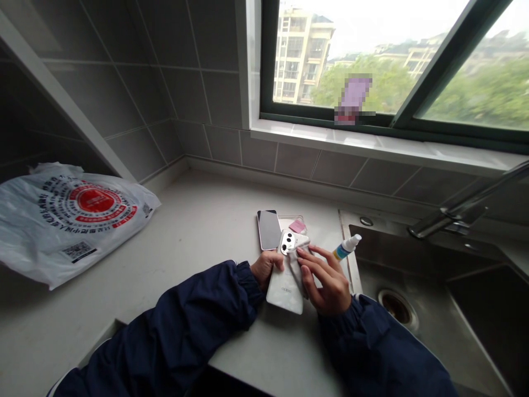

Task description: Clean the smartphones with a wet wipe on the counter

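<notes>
A white phone is held back side up over the counter, its round camera lenses at the far end. My left hand is closed around its left edge, thumb on the back. My right hand presses a thin grey cloth against the phone's right side, fingers laid over it. Just behind lies a second phone with a dark screen. Beside that are a clear phone case and a small pink piece. A small spray bottle with a white top is right behind my right hand.
A white plastic bag with red and black print sits on the counter at left. To the right are a steel sink with a drain and a faucet. A window is above the back wall.
</notes>
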### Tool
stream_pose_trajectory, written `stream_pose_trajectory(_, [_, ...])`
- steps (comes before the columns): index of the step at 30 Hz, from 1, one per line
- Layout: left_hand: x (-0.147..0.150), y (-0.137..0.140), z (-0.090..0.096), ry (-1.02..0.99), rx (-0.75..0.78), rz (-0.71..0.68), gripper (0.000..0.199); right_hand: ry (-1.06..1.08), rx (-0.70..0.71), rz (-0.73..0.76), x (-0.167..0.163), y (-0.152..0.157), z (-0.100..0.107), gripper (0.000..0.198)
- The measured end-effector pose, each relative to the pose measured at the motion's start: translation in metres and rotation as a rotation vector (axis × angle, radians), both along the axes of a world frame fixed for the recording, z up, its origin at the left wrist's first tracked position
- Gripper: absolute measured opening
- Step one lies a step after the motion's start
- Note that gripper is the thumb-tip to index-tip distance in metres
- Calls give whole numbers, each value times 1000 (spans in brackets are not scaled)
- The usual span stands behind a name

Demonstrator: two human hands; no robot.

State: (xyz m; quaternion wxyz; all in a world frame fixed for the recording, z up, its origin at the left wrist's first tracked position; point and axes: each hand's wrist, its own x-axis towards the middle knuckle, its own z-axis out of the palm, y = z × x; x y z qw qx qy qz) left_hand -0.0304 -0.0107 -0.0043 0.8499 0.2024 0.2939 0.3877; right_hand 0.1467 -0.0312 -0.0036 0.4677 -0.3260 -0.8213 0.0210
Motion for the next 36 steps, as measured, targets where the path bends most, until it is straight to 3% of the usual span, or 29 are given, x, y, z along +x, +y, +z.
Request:
stream_pose_trajectory(6, [0, -1, 2, 3, -10, 9, 68, -9, 22, 26, 1, -2, 2, 35])
stream_pose_trajectory(14, [1, -1, -3, -7, -4, 42, 50, -31, 9, 117, -1, -6, 2, 32])
stream_pose_trajectory(18, [4, -2, -4, -42, 43, 88, 57, -55, -1, 185, -5, -11, 5, 28])
stream_pose_trajectory(23, [3, -1, -6, 11, 63, 107, 61, -79, 25, 126, -2, -7, 5, 28])
stream_pose_trajectory(29, [0, -2, -13, 42, 87, -14, 74, -74, 15, -3, 7, 7, 0, 43])
stream_pose_trajectory(31, [0, -1, -17, 30, 115, -17, 62, -83, 17, -18, 7, 9, -2, 48])
stream_pose_trajectory(34, [0, 1, -23, -1, 110, -35, 28, -107, 11, -16, 7, 10, -7, 53])
stream_pose_trajectory(36, [2, 3, -22, -27, 106, -48, 29, -125, 3, -10, 7, 11, -9, 54])
